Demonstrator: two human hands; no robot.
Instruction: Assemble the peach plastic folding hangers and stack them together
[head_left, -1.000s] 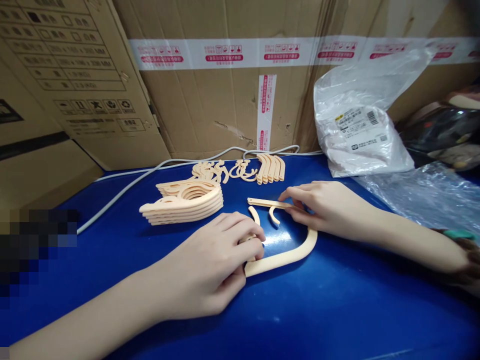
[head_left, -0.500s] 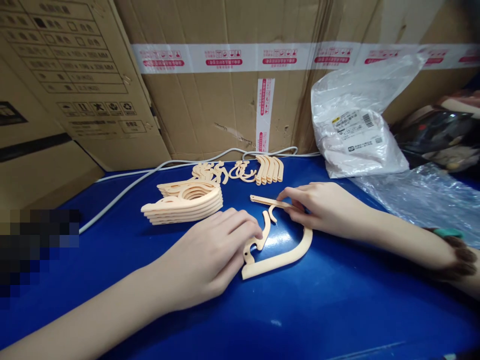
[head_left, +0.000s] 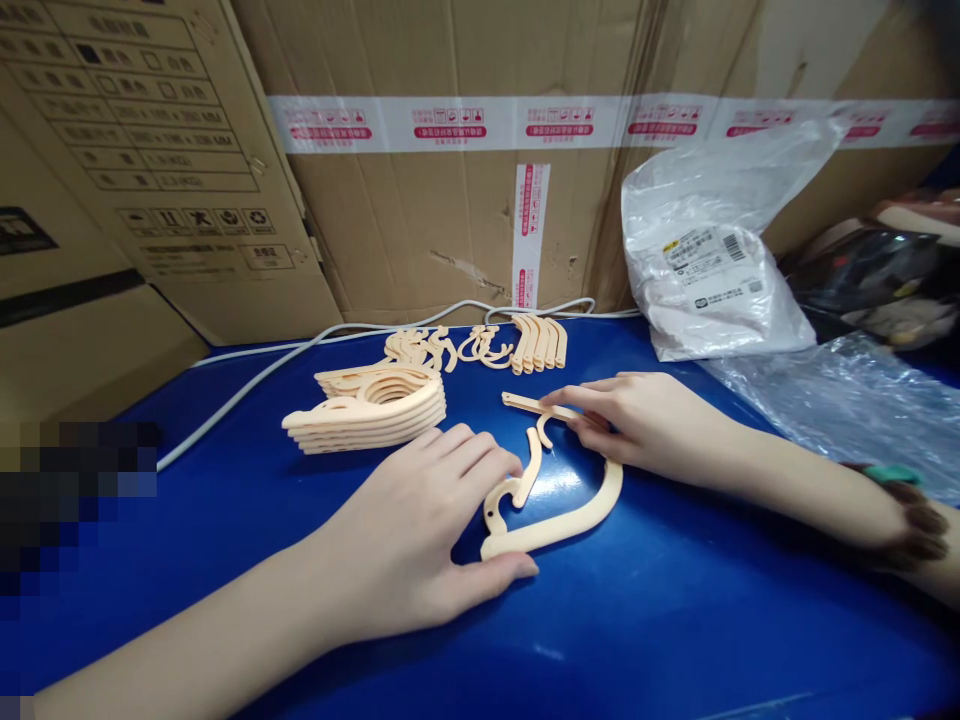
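Note:
Beige plastic parts that look like folding-hanger pieces lie on the blue table. My left hand (head_left: 420, 530) is open, its thumb stretched out below the left end of a large curved hanger arm (head_left: 577, 522) and its fingers above. By those fingertips lie a small hook piece (head_left: 493, 505) and a slim curved piece (head_left: 532, 468); whether they touch is unclear. My right hand (head_left: 622, 415) is closed on a straight slotted hanger arm (head_left: 523, 403), which points left. A small curved hook (head_left: 544, 430) sits just under it. The right hand hides the curved arm's upper end.
A stack of folded hangers (head_left: 367, 425) stands left of centre. Behind it are small hooks (head_left: 416, 348) and a row of curved arms (head_left: 538, 343). A white cable (head_left: 262, 375) runs along cardboard boxes (head_left: 420, 230). A labelled plastic bag (head_left: 712, 270) stands at the right.
My left thumb has swung out from beside the fingers to below the curved arm's left end. The right hand still holds the straight arm, its index finger now further along it.

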